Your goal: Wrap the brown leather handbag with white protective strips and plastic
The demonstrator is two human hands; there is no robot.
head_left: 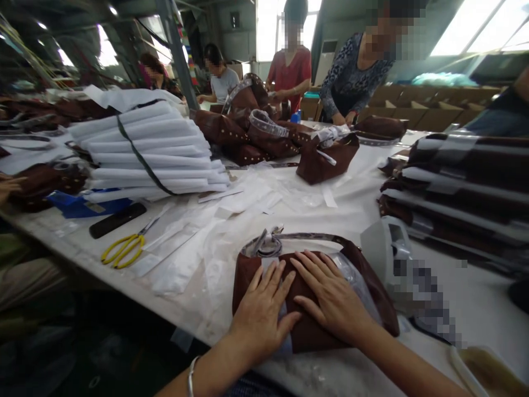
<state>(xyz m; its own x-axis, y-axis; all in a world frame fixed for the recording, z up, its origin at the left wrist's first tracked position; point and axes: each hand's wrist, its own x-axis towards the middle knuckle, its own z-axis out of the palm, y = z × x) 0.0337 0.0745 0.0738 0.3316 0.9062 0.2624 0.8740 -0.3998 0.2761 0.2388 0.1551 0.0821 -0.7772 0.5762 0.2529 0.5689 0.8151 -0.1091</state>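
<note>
A dark brown handbag (318, 336) lies on the white table right in front of me, with clear plastic wrap along its right part and around its strap. My left hand (264, 306) rests flat on the bag's left half, fingers spread over a pale strip. On the middle of the bag lies my right hand (330, 298), also flat with its fingers apart. Neither hand grips anything. The bag's strap (314, 237) arches behind it, and a plastic-wrapped buckle end (268, 244) sits at its top left.
Yellow-handled scissors (124, 251), a black phone (118, 219) and a strapped stack of white padding (144, 146) are to the left. A grey-white device (382, 253) and stacked wrapped bags (463, 182) stand right. Co-workers handle more brown bags (248, 127) across the table.
</note>
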